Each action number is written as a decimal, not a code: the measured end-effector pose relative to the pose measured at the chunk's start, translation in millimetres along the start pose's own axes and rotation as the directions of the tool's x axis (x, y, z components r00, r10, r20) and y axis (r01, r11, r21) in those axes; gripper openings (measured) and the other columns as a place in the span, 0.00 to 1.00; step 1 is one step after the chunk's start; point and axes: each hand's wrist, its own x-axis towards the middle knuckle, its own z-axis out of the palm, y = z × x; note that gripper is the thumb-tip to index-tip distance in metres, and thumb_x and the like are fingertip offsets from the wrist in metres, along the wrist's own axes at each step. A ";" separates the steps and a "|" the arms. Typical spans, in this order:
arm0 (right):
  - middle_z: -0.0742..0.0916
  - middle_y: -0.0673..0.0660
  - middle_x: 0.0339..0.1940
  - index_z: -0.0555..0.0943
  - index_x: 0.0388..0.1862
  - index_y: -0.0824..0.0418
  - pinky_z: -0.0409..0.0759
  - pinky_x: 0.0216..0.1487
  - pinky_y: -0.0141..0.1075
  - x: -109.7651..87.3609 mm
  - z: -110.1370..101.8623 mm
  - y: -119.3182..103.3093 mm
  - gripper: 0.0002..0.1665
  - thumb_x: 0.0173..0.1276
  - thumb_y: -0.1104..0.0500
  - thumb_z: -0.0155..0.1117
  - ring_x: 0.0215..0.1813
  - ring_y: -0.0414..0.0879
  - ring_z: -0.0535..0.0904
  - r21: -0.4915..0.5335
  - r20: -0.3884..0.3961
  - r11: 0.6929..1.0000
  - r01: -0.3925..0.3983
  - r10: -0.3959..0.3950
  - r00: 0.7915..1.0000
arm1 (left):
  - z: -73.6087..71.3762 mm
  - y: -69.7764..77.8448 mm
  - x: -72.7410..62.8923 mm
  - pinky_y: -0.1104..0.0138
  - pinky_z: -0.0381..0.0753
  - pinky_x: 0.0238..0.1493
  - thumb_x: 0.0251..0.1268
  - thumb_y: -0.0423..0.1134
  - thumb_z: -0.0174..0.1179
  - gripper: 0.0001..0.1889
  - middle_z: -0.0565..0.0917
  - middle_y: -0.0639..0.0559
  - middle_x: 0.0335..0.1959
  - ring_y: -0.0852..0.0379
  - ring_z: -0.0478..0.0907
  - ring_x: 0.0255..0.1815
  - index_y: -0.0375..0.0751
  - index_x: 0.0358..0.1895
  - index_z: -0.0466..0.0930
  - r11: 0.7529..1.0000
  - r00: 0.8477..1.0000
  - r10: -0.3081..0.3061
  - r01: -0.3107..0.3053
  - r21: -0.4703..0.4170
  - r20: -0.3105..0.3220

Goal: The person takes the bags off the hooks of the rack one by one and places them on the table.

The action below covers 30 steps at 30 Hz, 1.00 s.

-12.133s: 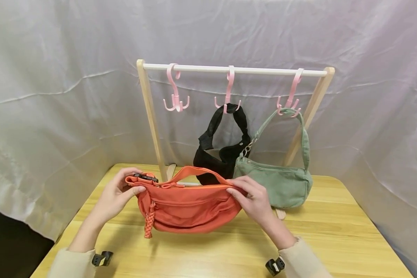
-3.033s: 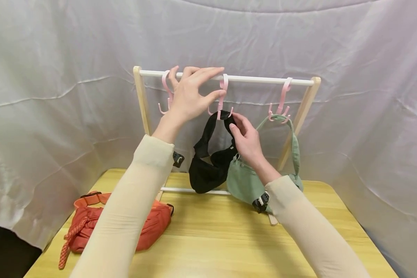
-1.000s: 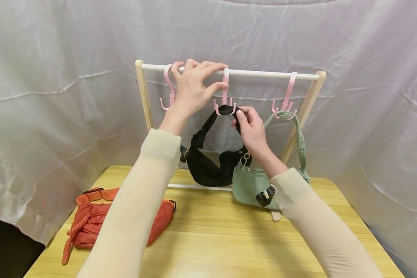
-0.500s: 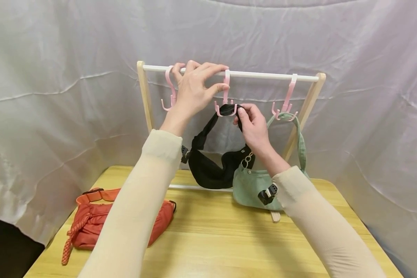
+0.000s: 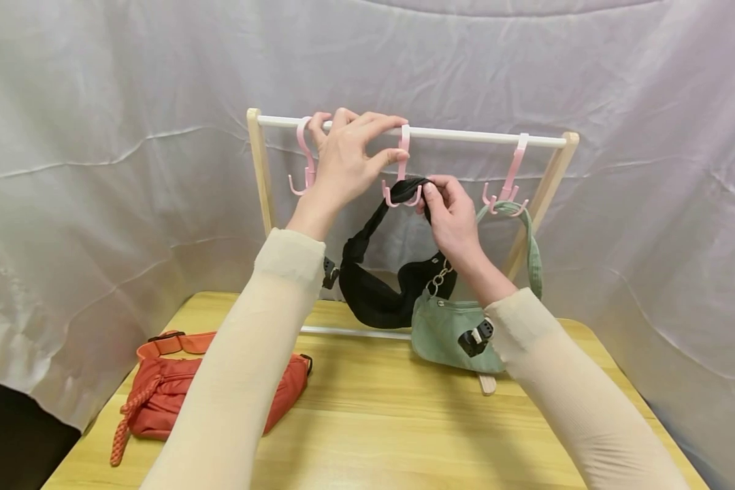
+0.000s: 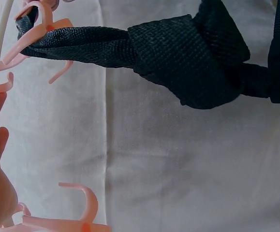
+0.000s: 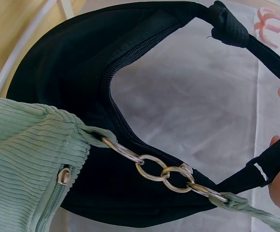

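Note:
In the head view my left hand [image 5: 350,156] grips the white rail [image 5: 465,135] of the rack, its thumb and index fingertip right at the middle pink hook [image 5: 403,160]. The left wrist view shows fingertips [image 6: 3,137] curled behind the rail. My right hand [image 5: 455,214] pinches the right side of the strap of a black shoulder bag [image 5: 380,296]. That strap passes through the hook's prongs, knotted on its left side, and the bag hangs below. A green corduroy bag [image 7: 28,150] with a chain of metal rings [image 7: 152,168] overlaps the black bag's right end.
The green bag's strap [image 5: 534,255] loops over the right pink hook [image 5: 510,177]. Another pink hook [image 5: 307,160] hangs at the left. An orange waist bag [image 5: 165,391] lies on the wooden table [image 5: 367,435], partly behind my left sleeve.
Earlier both hands held the orange bag; it now lies at the left. My right hand has risen slightly with the black strap during the last second. My left hand stays on the rail.

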 end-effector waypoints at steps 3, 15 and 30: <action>0.82 0.49 0.32 0.77 0.55 0.73 0.77 0.40 0.30 1.1 -0.6 -1.9 0.13 0.83 0.63 0.54 0.34 0.40 0.79 -0.011 0.000 1.000 0.007 -0.007 1.000 | 0.0 0.7 -0.2 0.51 0.39 0.73 0.60 0.64 0.67 0.28 0.85 0.69 0.60 0.56 0.70 0.52 0.64 0.64 0.84 1.000 1.000 0.000 0.000 -0.002 -0.001; 0.82 0.49 0.32 0.78 0.53 0.73 0.75 0.37 0.28 6.0 -2.4 -6.3 0.12 0.82 0.64 0.55 0.34 0.39 0.78 0.017 -0.020 0.999 0.041 -0.041 0.999 | 1.4 2.4 0.3 0.49 0.41 0.73 0.61 0.64 0.67 0.28 0.85 0.68 0.59 0.55 0.70 0.53 0.63 0.64 0.85 1.000 1.000 0.013 -0.013 0.007 -0.009; 0.82 0.51 0.30 0.79 0.51 0.71 0.76 0.36 0.30 9.1 -3.5 -12.5 0.11 0.82 0.63 0.57 0.32 0.41 0.77 0.031 -0.048 0.998 0.058 -0.056 0.997 | 1.0 2.6 -0.4 0.51 0.40 0.73 0.60 0.64 0.67 0.28 0.85 0.68 0.59 0.56 0.70 0.53 0.63 0.64 0.85 1.000 1.000 0.003 -0.003 0.000 -0.009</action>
